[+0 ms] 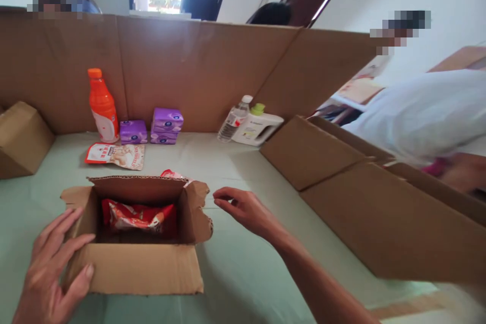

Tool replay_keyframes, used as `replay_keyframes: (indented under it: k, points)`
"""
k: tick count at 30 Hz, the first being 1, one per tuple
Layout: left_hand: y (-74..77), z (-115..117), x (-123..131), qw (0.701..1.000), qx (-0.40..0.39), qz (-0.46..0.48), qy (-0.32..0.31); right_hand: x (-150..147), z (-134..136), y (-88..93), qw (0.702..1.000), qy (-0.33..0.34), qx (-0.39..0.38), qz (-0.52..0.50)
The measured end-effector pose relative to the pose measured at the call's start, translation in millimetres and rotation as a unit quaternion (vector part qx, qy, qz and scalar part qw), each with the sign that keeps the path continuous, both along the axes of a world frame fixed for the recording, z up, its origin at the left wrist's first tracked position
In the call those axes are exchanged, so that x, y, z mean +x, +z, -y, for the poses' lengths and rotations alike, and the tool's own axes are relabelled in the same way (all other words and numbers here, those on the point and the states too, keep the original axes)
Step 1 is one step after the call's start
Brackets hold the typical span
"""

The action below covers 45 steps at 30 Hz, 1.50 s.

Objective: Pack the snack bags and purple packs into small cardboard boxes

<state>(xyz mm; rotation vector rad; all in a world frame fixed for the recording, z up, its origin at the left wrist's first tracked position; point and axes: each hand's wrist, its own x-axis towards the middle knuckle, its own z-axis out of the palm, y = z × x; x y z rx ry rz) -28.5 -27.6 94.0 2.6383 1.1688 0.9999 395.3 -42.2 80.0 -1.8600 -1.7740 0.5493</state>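
An open cardboard box stands on the pale green table in front of me. A red snack packet lies inside it. My left hand rests flat against the box's left front corner, fingers spread and holding nothing. Just right of the box's right flap hovers my right hand, fingers loosely curled and apart, empty. Another red packet edge shows behind the box's back flap.
At the back stand an orange bottle, purple packs, a flat snack packet, a clear water bottle and a white detergent jug. Cardboard walls fence the table. A small box sits left. A person in white is at right.
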Motion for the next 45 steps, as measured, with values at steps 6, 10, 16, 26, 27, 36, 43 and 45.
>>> replay_keyframes:
  k: [6,10,16,26,27,36,43,45]
  points:
    - [9.4,7.9,3.6,1.0,-0.005,-0.024,0.02,-2.1,-17.6,-8.4,1.0,0.02,-0.006,-0.022]
    - [9.4,18.6,7.5,0.999,-0.006,0.021,0.049,-9.0,2.2,-21.9,0.993,0.116,0.013,-0.03]
    - [-2.9,23.8,2.4,0.965,-0.011,0.249,0.084,-25.4,62.6,-33.1,0.979,0.165,0.113,0.03]
    - [-10.2,17.3,3.7,0.982,-0.062,0.176,0.033,-57.1,46.8,14.5,0.959,0.204,0.195,-0.013]
    - [-6.4,15.4,5.5,0.984,-0.055,0.167,0.014,-58.3,42.9,17.5,0.955,0.219,0.199,-0.009]
    - [8.5,-1.6,12.0,0.985,-0.059,0.152,-0.058,-56.7,12.1,47.1,0.936,0.302,0.171,0.053]
    - [0.6,-5.2,18.1,0.974,-0.115,0.178,0.085,-50.8,23.8,28.7,0.949,0.247,0.193,0.034]
    - [-1.5,-8.9,23.4,0.974,-0.079,0.171,0.124,-63.7,25.9,21.5,0.952,0.193,0.23,0.063]
